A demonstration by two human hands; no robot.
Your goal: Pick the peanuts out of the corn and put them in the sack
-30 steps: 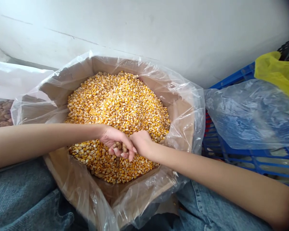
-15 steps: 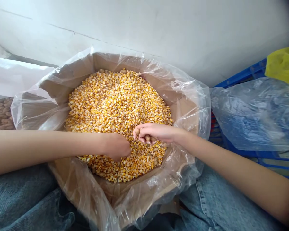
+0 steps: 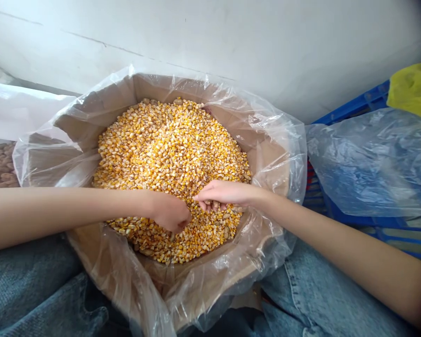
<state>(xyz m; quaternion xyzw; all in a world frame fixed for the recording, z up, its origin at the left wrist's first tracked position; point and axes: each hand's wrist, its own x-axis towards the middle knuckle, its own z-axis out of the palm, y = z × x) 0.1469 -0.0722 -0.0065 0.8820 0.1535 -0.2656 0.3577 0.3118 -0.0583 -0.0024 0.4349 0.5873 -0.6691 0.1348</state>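
Note:
A cardboard box [image 3: 73, 126] lined with a transparent plastic bag [image 3: 277, 140] sits between my knees, filled with loose yellow corn kernels [image 3: 168, 145]. My left hand [image 3: 170, 213] is pressed knuckles-up into the near part of the kernels, its fingers hidden among them. Just to its right, my right hand [image 3: 221, 195] is curled over the kernels. A brown peanut pod [image 3: 215, 205] shows under its fingers, partly hidden. The hands do not appear to touch.
Behind the box stands a white wall [image 3: 231, 42]. A bag of brown peanuts in their shells [image 3: 0, 164] lies at the left. A blue plastic crate [image 3: 351, 106] at the right holds a transparent bag [image 3: 372, 164] and a yellow bag [image 3: 414, 93]. My jeans [image 3: 31, 285] fill the bottom.
My hands, together over brown pods a second ago, have separated. The right hand has moved up and right, then lowered toward the kernels. The left hand has pushed into the corn.

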